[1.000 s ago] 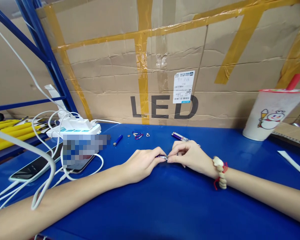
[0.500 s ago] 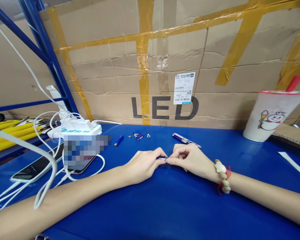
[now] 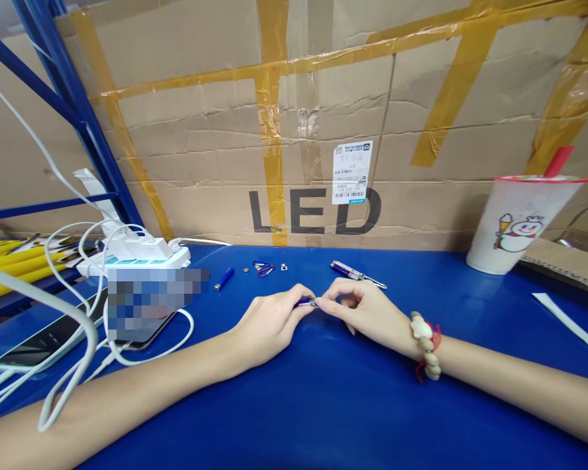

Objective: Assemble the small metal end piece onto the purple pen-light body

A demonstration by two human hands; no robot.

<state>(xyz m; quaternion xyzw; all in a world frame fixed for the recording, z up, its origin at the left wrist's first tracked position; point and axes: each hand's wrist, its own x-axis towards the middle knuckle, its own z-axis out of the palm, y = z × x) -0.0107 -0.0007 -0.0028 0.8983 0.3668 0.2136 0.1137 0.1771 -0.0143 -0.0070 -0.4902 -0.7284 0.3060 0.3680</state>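
Observation:
My left hand (image 3: 269, 321) is closed, its thumb and fingertips pinching a small blue tube (image 3: 302, 302) with a silver end. From the other side, my right hand (image 3: 365, 305) pinches that silver end between thumb and forefinger. Fingers cover most of the tube. Just behind the right hand lies a purple and silver penlight (image 3: 347, 269) with a wire loop at one end. Farther left on the table are a blue metal tube (image 3: 224, 279), a small round disc (image 3: 245, 270), a blue and red carabiner clip (image 3: 265, 269) and a tiny metal piece (image 3: 284, 267).
At left, white cables tangle around a power strip (image 3: 176, 256) and a phone (image 3: 39, 339). A lidded drink cup (image 3: 514, 225) with a red straw stands right, near a white strip (image 3: 566, 320). A taped cardboard box (image 3: 200, 143) stands behind the blue table (image 3: 323, 405).
The view has swung slightly right, so everything sits farther left in it. Both hands remain together on the small tube, and its silver end shows more plainly.

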